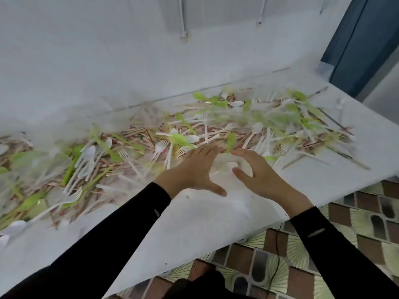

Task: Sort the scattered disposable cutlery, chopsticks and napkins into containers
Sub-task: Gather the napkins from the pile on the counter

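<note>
A long heap of disposable cutlery (194, 130) covers the white table (194, 229): white forks and spoons, green forks and spoons, and wooden chopsticks with red marks, all mixed. My left hand (192, 169) reaches over the near edge of the heap with straight fingers, palm down. My right hand (259, 173) is beside it, fingers spread and relaxed, its tips by a green fork (230, 141). Between the hands lies a white spoon (232, 165) on the table. Neither hand holds anything. The picture is blurred by motion.
The table stands against a white wall (108, 50). Its front edge runs diagonally from lower left to the right. Below it lies a patterned tile floor (323, 244). A dark blue panel (362, 39) stands at the upper right. No containers are in view.
</note>
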### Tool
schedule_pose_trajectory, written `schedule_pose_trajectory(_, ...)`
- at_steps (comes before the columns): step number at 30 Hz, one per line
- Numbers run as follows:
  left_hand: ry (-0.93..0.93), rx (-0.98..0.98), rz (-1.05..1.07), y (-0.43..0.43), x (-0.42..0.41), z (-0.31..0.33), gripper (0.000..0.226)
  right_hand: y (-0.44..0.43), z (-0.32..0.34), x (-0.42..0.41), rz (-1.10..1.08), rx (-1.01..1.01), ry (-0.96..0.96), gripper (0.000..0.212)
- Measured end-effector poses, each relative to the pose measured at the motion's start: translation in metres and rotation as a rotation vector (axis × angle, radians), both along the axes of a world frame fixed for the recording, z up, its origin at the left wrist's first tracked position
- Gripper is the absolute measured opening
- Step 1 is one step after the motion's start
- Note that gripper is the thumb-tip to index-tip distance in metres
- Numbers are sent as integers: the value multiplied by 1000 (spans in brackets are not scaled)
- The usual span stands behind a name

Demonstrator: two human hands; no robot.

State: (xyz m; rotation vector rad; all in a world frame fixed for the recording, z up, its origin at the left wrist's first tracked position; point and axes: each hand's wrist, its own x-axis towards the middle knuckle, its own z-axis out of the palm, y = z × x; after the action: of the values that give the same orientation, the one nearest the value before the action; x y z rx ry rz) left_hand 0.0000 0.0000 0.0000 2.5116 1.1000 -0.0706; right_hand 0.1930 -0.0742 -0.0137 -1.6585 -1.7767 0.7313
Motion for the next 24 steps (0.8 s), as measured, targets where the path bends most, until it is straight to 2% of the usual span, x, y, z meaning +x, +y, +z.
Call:
schedule_pose_trajectory(5,53,59,-6,-4,4,-7,128,-4,0,-2,10,-51,75,41)
schedule_pose_trajectory(8,-41,150,53,-7,-3,2,121,-1,15,-2,2,10,125,38)
schedule_pose_trajectory(11,-194,150,186,-7,-24,20,118,7,43,-7,-47,134,245,44)
schedule_pose_trajectory(15,-514,94,464,-16,-79,43,120,26,67,-32,12,152,444,38)
schedule_pose_trajectory(18,-695,49,707,-29,-133,47,122,42,65,-65,138,102,440,35)
schedule_pose_trajectory(21,-1050,-61,877,-51,-179,53,101,54,52,-100,295,32,431,35)
schedule_pose_trajectory(24,-1237,-17,1046,-81,-233,57,90,63,44,-151,489,-74,384,37)
